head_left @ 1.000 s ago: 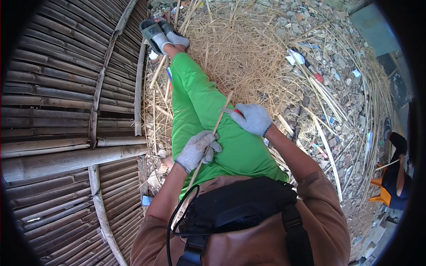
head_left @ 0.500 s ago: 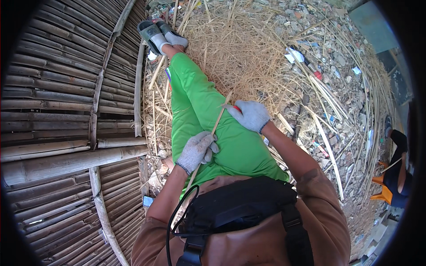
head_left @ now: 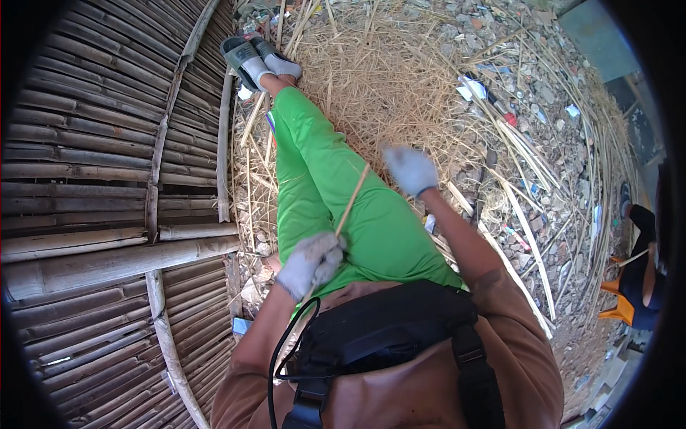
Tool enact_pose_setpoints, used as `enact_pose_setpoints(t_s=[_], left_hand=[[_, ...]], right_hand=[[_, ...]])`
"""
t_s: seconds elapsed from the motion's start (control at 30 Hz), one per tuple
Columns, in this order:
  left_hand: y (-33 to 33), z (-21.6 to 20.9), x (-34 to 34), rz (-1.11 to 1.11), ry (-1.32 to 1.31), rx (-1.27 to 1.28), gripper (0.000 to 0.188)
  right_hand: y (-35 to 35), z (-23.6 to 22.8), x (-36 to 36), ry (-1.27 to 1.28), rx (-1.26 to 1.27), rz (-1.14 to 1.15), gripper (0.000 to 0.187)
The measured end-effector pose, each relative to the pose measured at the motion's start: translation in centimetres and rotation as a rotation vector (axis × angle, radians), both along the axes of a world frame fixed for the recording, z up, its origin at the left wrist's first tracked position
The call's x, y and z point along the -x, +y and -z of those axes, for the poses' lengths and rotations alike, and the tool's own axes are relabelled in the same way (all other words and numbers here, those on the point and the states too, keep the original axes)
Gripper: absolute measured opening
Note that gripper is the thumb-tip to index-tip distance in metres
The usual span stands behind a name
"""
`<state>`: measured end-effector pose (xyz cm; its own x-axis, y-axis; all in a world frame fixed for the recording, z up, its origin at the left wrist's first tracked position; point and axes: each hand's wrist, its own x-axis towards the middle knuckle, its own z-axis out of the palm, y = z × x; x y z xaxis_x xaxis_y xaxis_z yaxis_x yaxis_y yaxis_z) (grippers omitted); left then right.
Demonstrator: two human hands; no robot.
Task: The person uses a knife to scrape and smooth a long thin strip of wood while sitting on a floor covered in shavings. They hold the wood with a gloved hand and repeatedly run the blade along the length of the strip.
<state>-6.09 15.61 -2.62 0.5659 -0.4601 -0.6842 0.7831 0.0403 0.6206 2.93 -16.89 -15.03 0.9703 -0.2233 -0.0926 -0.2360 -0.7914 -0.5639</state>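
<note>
My left hand (head_left: 313,263), in a pale knitted glove, is closed round a thin bamboo strip (head_left: 355,193). The strip slants over my green trousers (head_left: 307,136), its far tip above my thigh and its lower end by my waist. My right hand (head_left: 411,171), gloved too, is beyond that tip to the right, apart from the strip. It looks curled and is blurred by motion. Whatever it holds is hidden from this view.
A bamboo slat platform (head_left: 93,150) runs along my left. Straw and shavings (head_left: 379,93) cover the ground ahead, with rubble and long split strips (head_left: 525,239) to the right. At the far right another person (head_left: 643,264) sits on an orange stool (head_left: 618,309).
My right hand has moved off the strip, outward to the right, and the red bit by its thumb no longer shows. My left hand has drawn the strip slightly toward my waist.
</note>
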Motion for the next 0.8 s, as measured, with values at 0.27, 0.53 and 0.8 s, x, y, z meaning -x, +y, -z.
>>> enact_pose_setpoints(t_s=[0.27, 0.53, 0.8], left_hand=[[-0.5, 1.2, -0.2, -0.018, -0.019, 0.077, 0.030], [-4.3, 3.0, -3.1, 0.014, -0.019, 0.104, 0.027], [-4.0, 1.5, -2.3, 0.096, -0.188, -0.151, 0.025]], right_hand=[[-4.5, -4.0, 1.5, -0.097, -0.086, -0.212, 0.067], [0.2, -4.3, 1.1, 0.021, 0.046, -0.393, 0.067], [1.8, -4.5, 1.5, 0.047, 0.074, -0.336, 0.073]])
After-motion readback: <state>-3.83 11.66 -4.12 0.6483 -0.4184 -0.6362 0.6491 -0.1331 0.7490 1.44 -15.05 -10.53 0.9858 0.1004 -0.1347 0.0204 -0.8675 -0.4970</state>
